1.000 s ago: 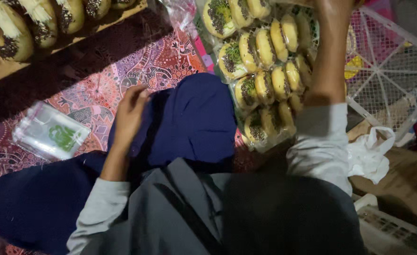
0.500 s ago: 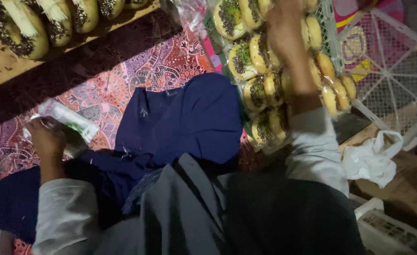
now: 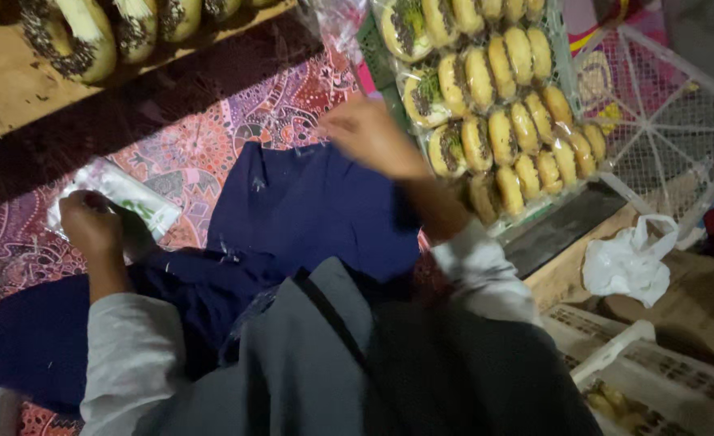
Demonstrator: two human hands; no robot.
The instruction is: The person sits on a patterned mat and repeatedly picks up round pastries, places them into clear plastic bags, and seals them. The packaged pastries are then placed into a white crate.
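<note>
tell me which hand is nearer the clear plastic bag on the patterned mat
Left. The left hand rests on the clear plastic bag at its near end. The right hand is well off to the other side, over the dark blue cloth beside the tray of buns.

Left hand [image 3: 90, 224] seemingly grips packet [image 3: 119, 196].

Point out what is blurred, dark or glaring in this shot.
Head view: the right hand is smeared by motion blur; the left hand on the clear packet is sharper; the buns are brightly lit, the clothing at the bottom sits in shadow.
</note>
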